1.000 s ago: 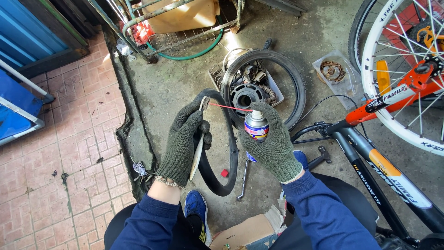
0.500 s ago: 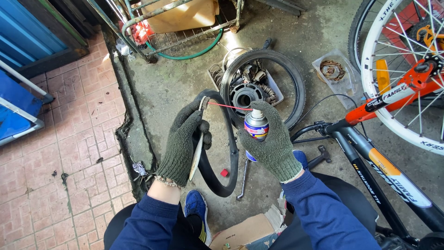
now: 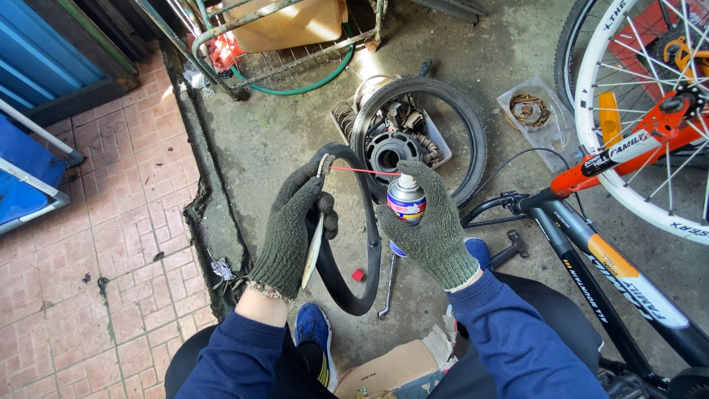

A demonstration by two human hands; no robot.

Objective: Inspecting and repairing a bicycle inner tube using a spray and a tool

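The spray can (image 3: 405, 201) sits just right of centre — a silver cylinder with a blue and yellow band of label and a thin red straw (image 3: 364, 171) running out toward nine o'clock. The right hand (image 3: 433, 226), in a dark green knit glove, is wrapped around the can with a finger on top of the nozzle. The left hand (image 3: 292, 225), gloved the same, is closed on a pale toothbrush (image 3: 314, 233) held upright, bristles at the top, where the straw's tip meets them. The two hands are apart, level with each other.

At six o'clock lies a torn brown cardboard box (image 3: 391, 369). At two o'clock a clear plastic packet (image 3: 533, 112) holds a coiled rusty chain. At twelve o'clock a tan plastic canister (image 3: 292, 22) rests in a wire rack (image 3: 295, 63), with a green hose (image 3: 310, 87) looped below it.

Against the picture from half a second back, nothing has shifted: hands, can and brush keep their places.

Behind the hands a black inner tube (image 3: 358, 251) curves from the brush down toward six o'clock. Beyond it, toward one o'clock, a black tyre (image 3: 465, 140) rings a tray of parts. An orange and black bicycle frame (image 3: 605, 244) crosses from three toward five o'clock, its white-rimmed wheel (image 3: 642, 148) at two o'clock. A blue shoe (image 3: 314, 332) shows below the tube.
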